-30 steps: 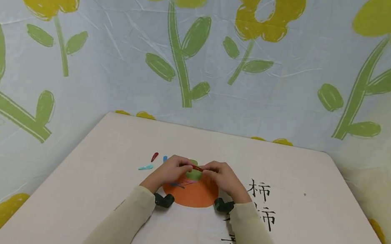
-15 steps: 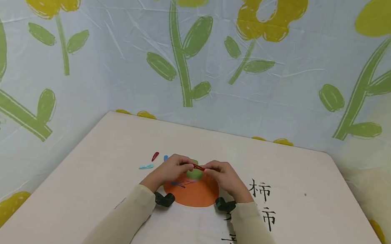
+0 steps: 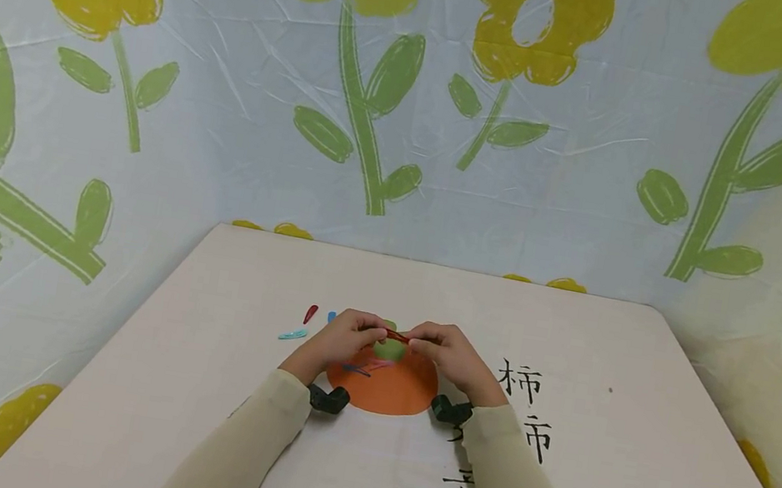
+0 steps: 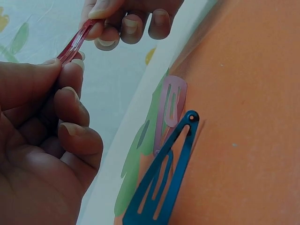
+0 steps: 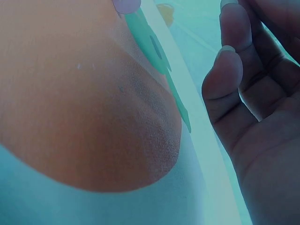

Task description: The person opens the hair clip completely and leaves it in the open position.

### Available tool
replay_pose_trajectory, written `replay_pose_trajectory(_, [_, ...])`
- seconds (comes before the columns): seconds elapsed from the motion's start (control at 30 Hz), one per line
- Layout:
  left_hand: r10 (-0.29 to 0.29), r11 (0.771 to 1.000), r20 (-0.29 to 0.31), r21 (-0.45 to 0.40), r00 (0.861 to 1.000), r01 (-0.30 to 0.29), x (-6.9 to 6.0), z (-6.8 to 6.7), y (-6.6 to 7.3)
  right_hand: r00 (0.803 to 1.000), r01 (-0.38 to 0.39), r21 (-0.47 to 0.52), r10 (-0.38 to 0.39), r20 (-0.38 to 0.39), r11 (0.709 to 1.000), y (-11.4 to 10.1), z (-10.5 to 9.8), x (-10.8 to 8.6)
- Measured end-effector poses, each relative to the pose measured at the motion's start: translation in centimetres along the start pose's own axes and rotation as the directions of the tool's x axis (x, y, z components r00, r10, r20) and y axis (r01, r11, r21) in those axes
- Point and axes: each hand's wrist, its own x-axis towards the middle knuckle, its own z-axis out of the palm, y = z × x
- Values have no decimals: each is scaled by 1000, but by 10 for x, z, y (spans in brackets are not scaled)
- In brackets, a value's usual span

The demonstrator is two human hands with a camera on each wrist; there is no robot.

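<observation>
Red hair clip [image 4: 74, 42] | long axis spans hand to hand | left hand [image 3: 344, 341] clamped on one end | right hand [image 3: 451, 357] pinching opposite end | neither hand nearer

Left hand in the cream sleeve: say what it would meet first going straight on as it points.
Past the shiny red, slim metal-looking hair clip it pinches, the left hand would probably first meet the bare right hand holding the clip's other end; depth is hard to judge.
</observation>
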Motion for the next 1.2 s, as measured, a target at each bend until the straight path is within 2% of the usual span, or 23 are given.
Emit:
replay_pose_trajectory(0.2, [-14, 1000, 3, -15, 1000, 14, 0, 0, 0, 1000, -6, 1, 6, 3, 1000, -4, 1, -1])
replay_pose_trajectory(0.47, [1, 1000, 11, -16, 1000, -1, -2, 1, 2, 1000, 1, -9, -1, -11, 1000, -29, 1, -11])
replay_pose_trajectory(1.03, [-7, 1000, -21, 29, 1000, 8, -2, 2, 2, 999, -34, 16, 34, -20, 999, -30, -2, -13])
replay_pose_trajectory(1.2, [-7, 999, -36, 46, 999, 9, -3, 3, 2, 999, -21, 21, 22, -28, 1000, -31, -2, -13])
